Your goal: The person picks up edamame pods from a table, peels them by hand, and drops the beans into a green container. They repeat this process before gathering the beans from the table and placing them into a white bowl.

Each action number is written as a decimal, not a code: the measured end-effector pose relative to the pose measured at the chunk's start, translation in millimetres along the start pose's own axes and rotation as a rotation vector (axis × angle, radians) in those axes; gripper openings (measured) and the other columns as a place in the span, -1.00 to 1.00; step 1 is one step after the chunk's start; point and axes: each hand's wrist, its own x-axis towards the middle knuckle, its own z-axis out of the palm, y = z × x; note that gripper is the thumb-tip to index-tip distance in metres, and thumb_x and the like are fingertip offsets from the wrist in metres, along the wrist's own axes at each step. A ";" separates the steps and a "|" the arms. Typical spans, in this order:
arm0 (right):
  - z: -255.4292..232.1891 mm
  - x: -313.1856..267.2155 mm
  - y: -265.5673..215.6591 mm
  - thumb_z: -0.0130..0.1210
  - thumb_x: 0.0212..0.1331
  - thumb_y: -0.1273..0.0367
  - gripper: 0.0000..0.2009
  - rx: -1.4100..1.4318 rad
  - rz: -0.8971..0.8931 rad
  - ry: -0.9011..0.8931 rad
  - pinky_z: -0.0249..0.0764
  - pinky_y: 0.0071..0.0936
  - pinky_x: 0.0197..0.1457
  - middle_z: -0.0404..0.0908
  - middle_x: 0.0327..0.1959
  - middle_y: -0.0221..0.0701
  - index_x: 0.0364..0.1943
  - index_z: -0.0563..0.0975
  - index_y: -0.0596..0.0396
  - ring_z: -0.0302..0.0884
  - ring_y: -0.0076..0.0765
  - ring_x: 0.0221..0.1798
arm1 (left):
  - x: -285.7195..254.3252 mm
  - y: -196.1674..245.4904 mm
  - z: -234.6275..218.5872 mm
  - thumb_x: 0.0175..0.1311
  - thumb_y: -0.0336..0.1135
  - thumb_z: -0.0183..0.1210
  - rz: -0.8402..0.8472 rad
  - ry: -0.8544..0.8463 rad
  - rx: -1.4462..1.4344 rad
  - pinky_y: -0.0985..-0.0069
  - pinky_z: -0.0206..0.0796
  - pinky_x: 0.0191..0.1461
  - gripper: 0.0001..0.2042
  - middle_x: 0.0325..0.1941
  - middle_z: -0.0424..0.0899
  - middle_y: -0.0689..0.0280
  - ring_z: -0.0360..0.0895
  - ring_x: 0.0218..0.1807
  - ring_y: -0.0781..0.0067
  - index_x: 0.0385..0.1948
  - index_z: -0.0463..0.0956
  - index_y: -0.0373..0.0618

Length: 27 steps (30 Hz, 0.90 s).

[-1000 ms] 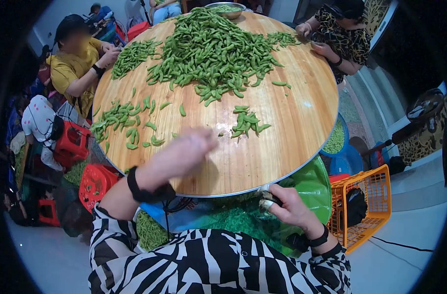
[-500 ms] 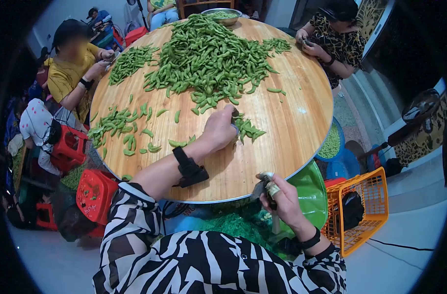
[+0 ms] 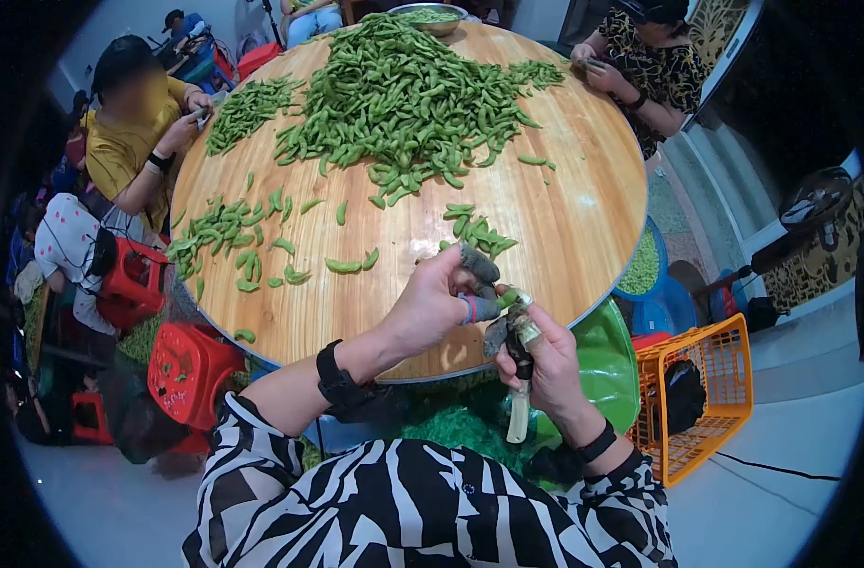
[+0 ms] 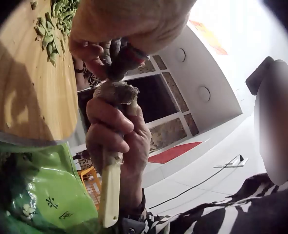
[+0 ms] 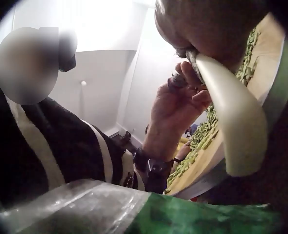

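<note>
In the head view my left hand (image 3: 430,301), with dark covers on some fingertips, pinches a green soybean pod (image 3: 508,298) above the table's near edge. My right hand (image 3: 555,374) is beside it, its thumb and fingertip wraps right at the pod. Its fingers curl round a tool whose cream handle (image 3: 518,417) points down; the working end is hidden by the fingers. In the left wrist view the handle (image 4: 110,195) shows a small hole at its end. A small cluster of pods (image 3: 479,234) lies just beyond my left hand.
A large pod heap (image 3: 404,104) covers the far middle of the round wooden table (image 3: 583,227), with scattered pods (image 3: 219,232) at left. Below the edge are a green bag (image 3: 607,369) and an orange crate (image 3: 697,398). Two people work across the table.
My left hand reached over the table to the small pod cluster, then came back toward me with a pod. My right hand rose slightly with the tool, meeting the left.
</note>
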 end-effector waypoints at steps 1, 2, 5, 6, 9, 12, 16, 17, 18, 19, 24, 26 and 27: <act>0.1 0.1 1.1 -0.22 0.40 0.26 -0.55 0.007 -0.008 -0.009 0.21 -0.70 -0.64 0.37 -0.62 -0.40 0.30 0.18 0.13 0.21 -0.62 -0.69 | -0.6 0.0 0.1 0.04 -0.62 0.25 -0.002 0.001 -0.001 0.55 0.42 0.02 -0.67 -0.20 0.59 0.34 0.54 -0.14 0.54 -0.15 0.39 -0.19; 1.3 -0.6 0.6 -0.22 0.40 0.26 -0.55 0.008 -0.006 -0.008 0.21 -0.70 -0.64 0.37 -0.62 -0.40 0.30 0.18 0.13 0.21 -0.62 -0.69 | -1.2 0.7 0.4 0.04 -0.62 0.25 -0.002 0.002 0.002 0.55 0.42 0.02 -0.67 -0.20 0.58 0.35 0.54 -0.12 0.54 -0.16 0.39 -0.18; 3.9 -2.2 -1.4 -0.21 0.40 0.25 -0.55 0.014 0.000 -0.012 0.20 -0.71 -0.64 0.35 -0.63 -0.42 0.30 0.18 0.13 0.19 -0.63 -0.71 | -3.3 1.3 0.6 0.04 -0.62 0.25 0.015 0.000 -0.003 0.54 0.42 0.03 -0.67 -0.20 0.57 0.36 0.54 -0.10 0.53 -0.16 0.38 -0.18; 3.1 -2.4 -0.7 -0.21 0.40 0.25 -0.55 -0.014 -0.007 -0.023 0.19 -0.71 -0.64 0.35 -0.64 -0.42 0.31 0.18 0.13 0.19 -0.63 -0.71 | -4.3 1.1 0.7 0.04 -0.62 0.25 0.032 -0.003 -0.010 0.54 0.42 0.04 -0.67 -0.20 0.56 0.36 0.54 -0.09 0.53 -0.15 0.38 -0.18; 6.2 -6.8 -3.8 -0.22 0.40 0.26 -0.55 -0.053 -0.005 -0.038 0.18 -0.71 -0.65 0.35 -0.63 -0.42 0.30 0.19 0.14 0.18 -0.64 -0.71 | -7.0 3.2 2.0 0.03 -0.62 0.26 0.060 -0.012 -0.038 0.54 0.42 0.04 -0.65 -0.19 0.54 0.37 0.54 -0.08 0.53 -0.14 0.38 -0.19; 5.7 -7.0 -4.8 -0.22 0.39 0.29 -0.57 -0.100 -0.010 -0.043 0.16 -0.72 -0.65 0.35 -0.63 -0.42 0.28 0.21 0.16 0.17 -0.65 -0.71 | -8.1 3.8 0.7 0.02 -0.62 0.26 0.062 -0.036 -0.048 0.53 0.42 0.04 -0.64 -0.19 0.55 0.36 0.54 -0.07 0.52 -0.13 0.38 -0.19; 5.3 -6.3 -3.7 -0.22 0.38 0.34 -0.60 -0.103 -0.048 -0.043 0.15 -0.72 -0.65 0.34 -0.61 -0.43 0.25 0.25 0.20 0.16 -0.66 -0.71 | -9.1 0.7 0.1 0.01 -0.62 0.27 0.055 -0.030 -0.078 0.52 0.43 0.03 -0.63 -0.17 0.55 0.36 0.54 -0.07 0.52 -0.13 0.38 -0.19; 5.2 -6.1 -3.3 -0.22 0.38 0.34 -0.60 -0.103 -0.046 -0.043 0.15 -0.72 -0.65 0.34 -0.61 -0.43 0.25 0.25 0.20 0.16 -0.66 -0.71 | -9.6 0.0 0.1 0.01 -0.62 0.27 0.058 -0.032 -0.105 0.52 0.43 0.03 -0.63 -0.18 0.55 0.36 0.55 -0.08 0.51 -0.13 0.38 -0.18; 5.1 -6.1 -2.9 -0.22 0.37 0.34 -0.60 -0.106 -0.043 -0.033 0.15 -0.72 -0.66 0.34 -0.61 -0.43 0.24 0.26 0.21 0.15 -0.66 -0.71 | -10.5 -0.6 0.1 0.01 -0.62 0.26 0.061 -0.033 -0.132 0.52 0.43 0.02 -0.63 -0.18 0.56 0.36 0.55 -0.08 0.51 -0.13 0.39 -0.18; 5.3 -6.0 -2.5 -0.21 0.37 0.35 -0.61 -0.109 -0.040 -0.023 0.15 -0.72 -0.66 0.34 -0.61 -0.42 0.23 0.27 0.21 0.14 -0.67 -0.72 | -11.3 -1.1 0.4 0.01 -0.62 0.26 0.061 -0.030 -0.133 0.52 0.43 0.02 -0.63 -0.18 0.56 0.36 0.55 -0.08 0.51 -0.13 0.39 -0.18; 1.8 -6.9 -5.4 -0.18 0.34 0.39 -0.62 0.126 0.052 -0.058 0.14 -0.72 -0.69 0.41 -0.55 -0.42 0.22 0.30 0.18 0.17 -0.67 -0.69 | -7.4 -10.7 -10.8 0.03 -0.60 0.26 -0.145 -0.144 -0.397 0.51 0.46 -0.01 -0.65 -0.20 0.58 0.33 0.57 -0.10 0.50 -0.13 0.39 -0.20; -2.0 -7.8 -6.5 -0.16 0.34 0.37 -0.61 0.219 0.085 -0.131 0.15 -0.72 -0.69 0.42 -0.52 -0.40 0.22 0.30 0.19 0.17 -0.67 -0.69 | -4.1 -20.1 -18.2 0.04 -0.57 0.27 -0.180 -0.270 -0.543 0.51 0.48 -0.06 -0.66 -0.20 0.59 0.33 0.57 -0.14 0.50 -0.13 0.39 -0.20; -3.0 -8.0 -6.9 -0.15 0.34 0.36 -0.61 0.271 0.136 -0.135 0.15 -0.72 -0.69 0.44 -0.48 -0.39 0.22 0.30 0.16 0.16 -0.67 -0.68 | -3.6 -18.7 -18.2 0.05 -0.53 0.28 -0.214 -0.398 -0.688 0.50 0.50 -0.11 -0.66 -0.21 0.59 0.34 0.58 -0.17 0.49 -0.13 0.40 -0.21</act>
